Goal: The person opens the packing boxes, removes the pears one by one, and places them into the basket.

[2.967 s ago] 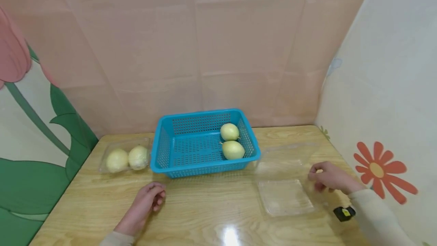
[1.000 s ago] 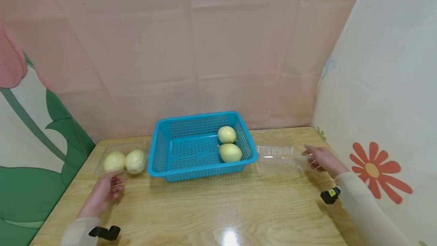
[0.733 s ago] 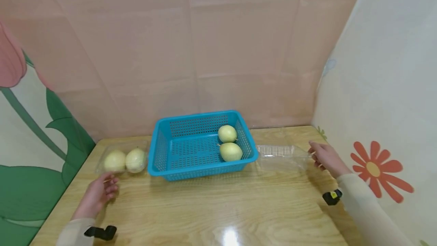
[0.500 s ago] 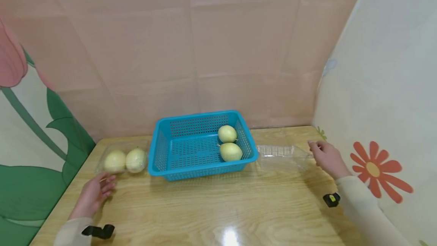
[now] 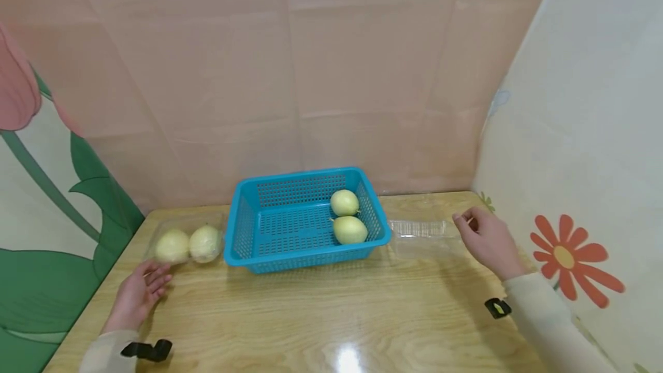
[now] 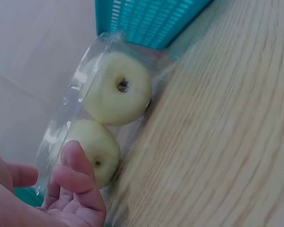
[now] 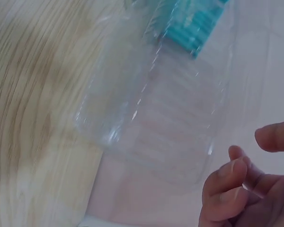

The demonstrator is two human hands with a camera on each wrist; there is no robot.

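On the left, a clear plastic clamshell box (image 5: 187, 223) contains two pale yellow-green pears (image 5: 205, 243). My left hand (image 5: 137, 293) is just in front of this box, fingers loosely bent and nothing held; the left wrist view shows the fingertips close to the nearer pear (image 6: 97, 151), contact unclear. Beside the blue basket's right end lies a second clear box (image 5: 422, 230), with no fruit visible in it. My right hand (image 5: 489, 243) hovers at its right end. In the right wrist view, thumb and bent fingers stand apart beside the clear box (image 7: 175, 104), gripping nothing.
A blue perforated basket (image 5: 305, 255) stands mid-table between the boxes, with two pears (image 5: 349, 230) at its right end. The wooden table (image 5: 290, 315) meets a pinkish cloth backdrop (image 5: 331, 102) behind and a flower-printed cloth (image 5: 570, 160) on the right.
The right-hand box was nearer the front three seconds ago and now lies farther back beside the basket. My left hand has moved left to the pear box. My right hand has shifted slightly left.
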